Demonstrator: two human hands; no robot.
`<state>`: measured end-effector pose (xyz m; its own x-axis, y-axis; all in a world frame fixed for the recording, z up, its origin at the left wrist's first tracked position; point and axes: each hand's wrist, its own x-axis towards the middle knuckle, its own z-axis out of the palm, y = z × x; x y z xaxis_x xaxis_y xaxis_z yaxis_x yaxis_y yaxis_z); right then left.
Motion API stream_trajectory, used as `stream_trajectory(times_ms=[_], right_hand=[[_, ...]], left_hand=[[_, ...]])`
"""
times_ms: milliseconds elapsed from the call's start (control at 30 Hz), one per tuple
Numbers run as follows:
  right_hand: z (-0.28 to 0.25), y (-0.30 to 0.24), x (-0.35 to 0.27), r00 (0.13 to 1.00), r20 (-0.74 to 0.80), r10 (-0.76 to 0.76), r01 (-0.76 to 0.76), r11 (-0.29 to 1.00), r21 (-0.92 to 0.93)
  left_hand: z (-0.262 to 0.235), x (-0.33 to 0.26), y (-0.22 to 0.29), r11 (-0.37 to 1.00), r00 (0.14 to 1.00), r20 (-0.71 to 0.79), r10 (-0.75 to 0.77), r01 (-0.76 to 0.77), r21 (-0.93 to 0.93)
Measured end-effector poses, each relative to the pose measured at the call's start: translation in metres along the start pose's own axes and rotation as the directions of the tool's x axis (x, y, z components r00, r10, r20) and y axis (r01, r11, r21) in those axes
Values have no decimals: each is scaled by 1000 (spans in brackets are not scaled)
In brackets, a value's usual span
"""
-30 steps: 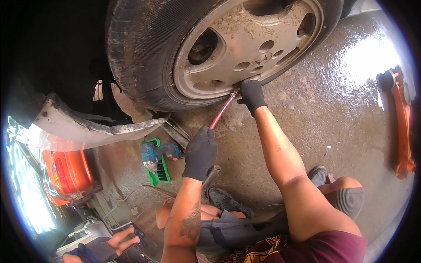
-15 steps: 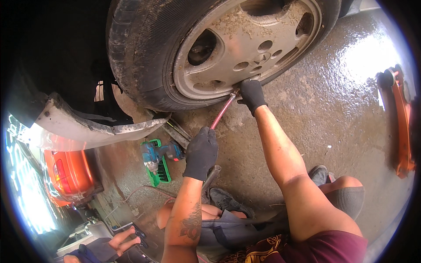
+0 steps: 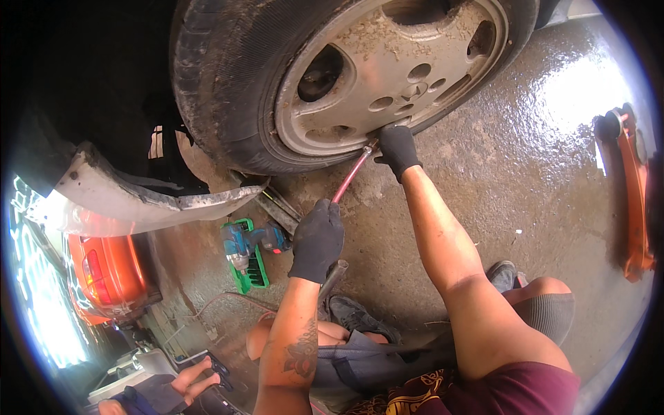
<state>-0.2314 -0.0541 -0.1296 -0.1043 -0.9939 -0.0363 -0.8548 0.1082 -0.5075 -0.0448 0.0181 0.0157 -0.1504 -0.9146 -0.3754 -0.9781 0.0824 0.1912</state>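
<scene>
Gripping the lower end of a red bar [image 3: 349, 178], the gloved left hand [image 3: 317, 238] closed around it, while the gloved right hand [image 3: 398, 149] clasped its tip against the wheel rim [image 3: 387, 76].

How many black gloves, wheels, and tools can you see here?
Black gloves: 2, on the left hand and the right hand
Wheels: 1, the dusty car wheel
Tools: 3, the red bar, blue power wrench, orange jack
Total: 6
</scene>
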Motion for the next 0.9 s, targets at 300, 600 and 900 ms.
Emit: stream_trajectory(times_ms=[300, 600, 900], right_hand=[[8, 8, -1, 993, -38, 112, -87, 907, 412], [-1, 16, -6, 828, 549, 120, -515, -228, 826], [16, 13, 3, 994, 0, -107, 106, 985, 138]], left_hand=[[2, -7, -1, 996, 995, -90, 46, -53, -74], [-3, -11, -19, 987, 985, -159, 62, -85, -136], [-5, 0, -17, 994, 988, -155, 1, -19, -109]])
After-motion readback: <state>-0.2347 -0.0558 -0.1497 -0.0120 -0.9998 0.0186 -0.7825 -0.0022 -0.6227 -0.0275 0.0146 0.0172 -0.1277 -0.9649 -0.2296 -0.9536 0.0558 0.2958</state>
